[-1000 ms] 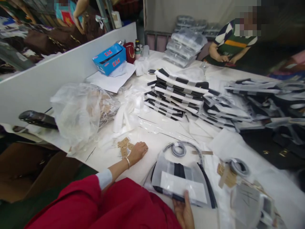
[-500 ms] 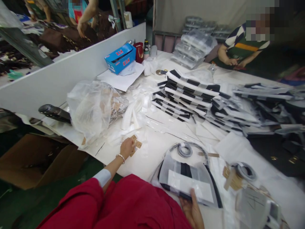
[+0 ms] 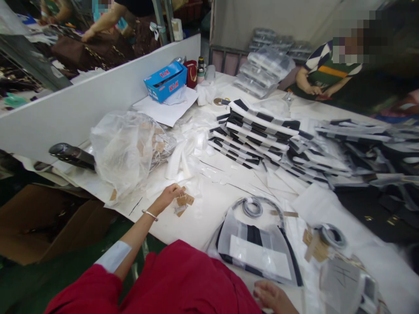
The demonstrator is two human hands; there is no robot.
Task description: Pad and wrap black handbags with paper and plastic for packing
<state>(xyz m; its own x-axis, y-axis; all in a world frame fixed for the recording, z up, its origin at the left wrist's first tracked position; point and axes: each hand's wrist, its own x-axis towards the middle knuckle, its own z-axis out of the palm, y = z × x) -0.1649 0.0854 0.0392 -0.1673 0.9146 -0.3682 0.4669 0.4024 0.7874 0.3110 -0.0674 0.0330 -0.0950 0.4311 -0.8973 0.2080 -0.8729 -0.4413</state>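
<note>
My left hand [image 3: 172, 193] reaches over the table at the small brown cardboard tags [image 3: 183, 200]; its fingers are pinched at the tags' upper edge, on their thin strings. Near the table's front edge, my right hand [image 3: 270, 294] is just below the wrapped black bag [image 3: 253, 233], apart from it, with its fingers curled and slightly blurred. What it holds, if anything, cannot be made out. The bag lies flat, with a white card [image 3: 260, 257] on its front and a grey wrapped coil [image 3: 252, 207] within its handle.
A clear plastic bag of tags [image 3: 122, 146] lies at the left, beside a dark bottle-like object [image 3: 70, 155]. Stacked wrapped bags [image 3: 262, 131] stand behind. More tags and a coil [image 3: 332, 235] lie right. A blue box [image 3: 166, 80] sits farther back; another person's hands [image 3: 317, 92] show beyond.
My right hand has come off the wrapped bag and moved toward the table's front edge. My left hand has shifted slightly up and left, uncovering more of the tags.
</note>
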